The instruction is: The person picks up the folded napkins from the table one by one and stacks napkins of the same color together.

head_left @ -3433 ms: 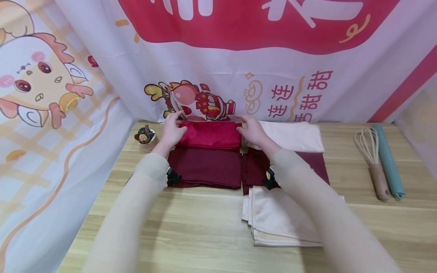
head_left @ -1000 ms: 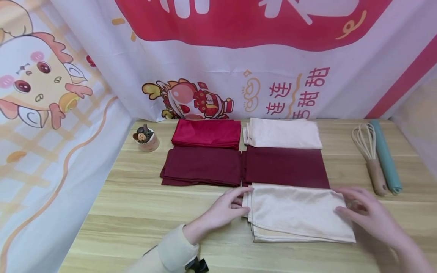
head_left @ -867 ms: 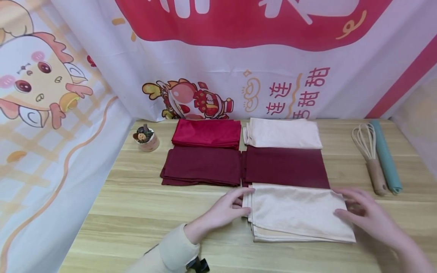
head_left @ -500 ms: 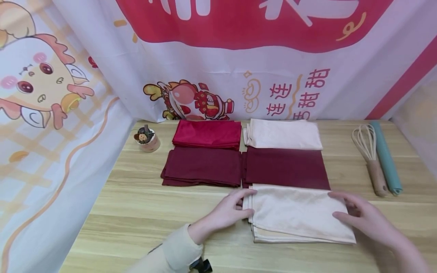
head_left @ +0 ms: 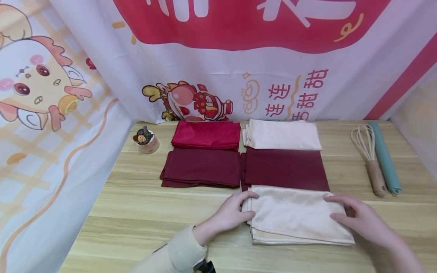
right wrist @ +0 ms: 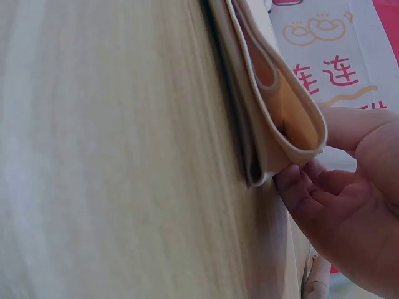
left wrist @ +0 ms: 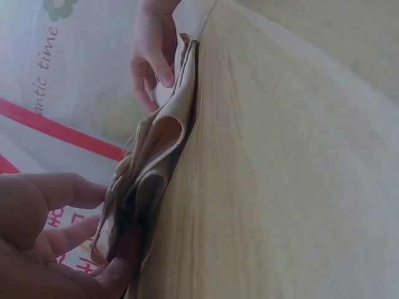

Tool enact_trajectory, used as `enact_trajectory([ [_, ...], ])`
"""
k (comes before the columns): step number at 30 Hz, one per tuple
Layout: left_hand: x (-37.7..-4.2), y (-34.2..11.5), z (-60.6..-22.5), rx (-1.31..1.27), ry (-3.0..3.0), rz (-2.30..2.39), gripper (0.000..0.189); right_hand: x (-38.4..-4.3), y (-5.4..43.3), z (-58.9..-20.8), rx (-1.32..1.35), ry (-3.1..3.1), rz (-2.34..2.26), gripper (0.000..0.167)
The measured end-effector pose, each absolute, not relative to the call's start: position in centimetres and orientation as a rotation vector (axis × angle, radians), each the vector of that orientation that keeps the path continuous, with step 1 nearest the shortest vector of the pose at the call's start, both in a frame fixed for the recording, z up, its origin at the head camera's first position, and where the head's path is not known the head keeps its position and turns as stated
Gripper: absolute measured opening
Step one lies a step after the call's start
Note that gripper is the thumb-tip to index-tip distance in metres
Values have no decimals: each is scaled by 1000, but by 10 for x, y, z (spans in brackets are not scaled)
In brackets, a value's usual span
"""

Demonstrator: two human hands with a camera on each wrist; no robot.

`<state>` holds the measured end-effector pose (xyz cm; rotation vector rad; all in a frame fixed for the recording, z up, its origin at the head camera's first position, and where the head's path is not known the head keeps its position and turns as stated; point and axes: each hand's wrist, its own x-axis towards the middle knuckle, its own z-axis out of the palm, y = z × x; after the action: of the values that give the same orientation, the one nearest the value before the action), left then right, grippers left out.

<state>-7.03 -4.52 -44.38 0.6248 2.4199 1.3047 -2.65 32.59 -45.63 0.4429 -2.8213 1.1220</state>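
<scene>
A folded cream cloth (head_left: 297, 214) lies at the front right of the group, its front edge showing stacked layers. At its left end my left hand (head_left: 232, 213) grips the edge; in the left wrist view a finger goes in among the folds (left wrist: 165, 134). My right hand (head_left: 363, 222) holds the right end, the fingertips on top and the rest partly hidden. In the right wrist view curled fingers (right wrist: 305, 184) sit at the underside of the looped folds (right wrist: 280, 118). Directly behind it is a folded maroon cloth (head_left: 286, 168).
Another folded maroon cloth (head_left: 203, 168) lies left, with a bright red one (head_left: 206, 134) behind it. A second cream cloth (head_left: 283, 134) sits at the back. A small decorated pot (head_left: 146, 141) stands left; a whisk (head_left: 370, 163) and a teal roll (head_left: 385, 159) lie right.
Both hands have left the bright red cloth at the back and come to the front cream cloth. Over the last second they have crept slightly inward over its ends.
</scene>
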Motion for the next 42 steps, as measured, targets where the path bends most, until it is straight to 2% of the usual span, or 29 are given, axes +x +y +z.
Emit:
enact_trajectory([
  [16, -69, -39, -449, 595, 2426, 1378, 44, -27, 320, -456, 361, -2832, 1183, 38],
  [24, -67, -38, -451, 534, 2438, 1419, 34, -27, 316, -457, 393, -2801, 1271, 38],
  [42, -68, -38, -439, 544, 2273, 1663, 35, -25, 312, -432, 393, -2850, 1420, 34],
])
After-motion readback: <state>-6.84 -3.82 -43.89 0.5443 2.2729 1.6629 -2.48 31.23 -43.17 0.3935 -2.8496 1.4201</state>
